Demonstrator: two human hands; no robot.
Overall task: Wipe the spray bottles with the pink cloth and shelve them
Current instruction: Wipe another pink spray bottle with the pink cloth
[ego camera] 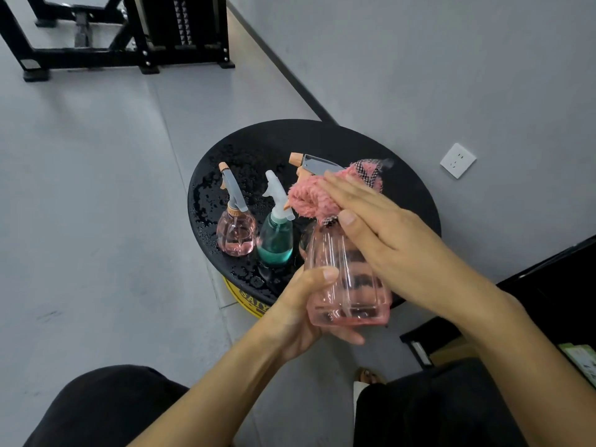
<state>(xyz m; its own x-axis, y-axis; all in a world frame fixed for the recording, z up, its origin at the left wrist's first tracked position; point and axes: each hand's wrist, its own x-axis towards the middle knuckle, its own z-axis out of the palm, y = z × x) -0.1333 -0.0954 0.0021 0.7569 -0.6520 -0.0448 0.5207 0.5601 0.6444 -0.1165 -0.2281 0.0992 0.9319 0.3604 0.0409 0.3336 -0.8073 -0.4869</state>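
While left hand [298, 312] grips pink bottle [343, 287], flat right hand [382, 229] presses cloth [306, 198], hiding its neck

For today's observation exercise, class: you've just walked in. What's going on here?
A person is wiping a pink bottle. The left hand grips its lower half, while the right hand presses the cloth against its neck. A small pink bottle and a teal bottle stand on the wet black table, not yet shelved.

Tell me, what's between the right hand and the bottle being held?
The pink cloth, pressed by the right hand onto the held bottle, in the head view.
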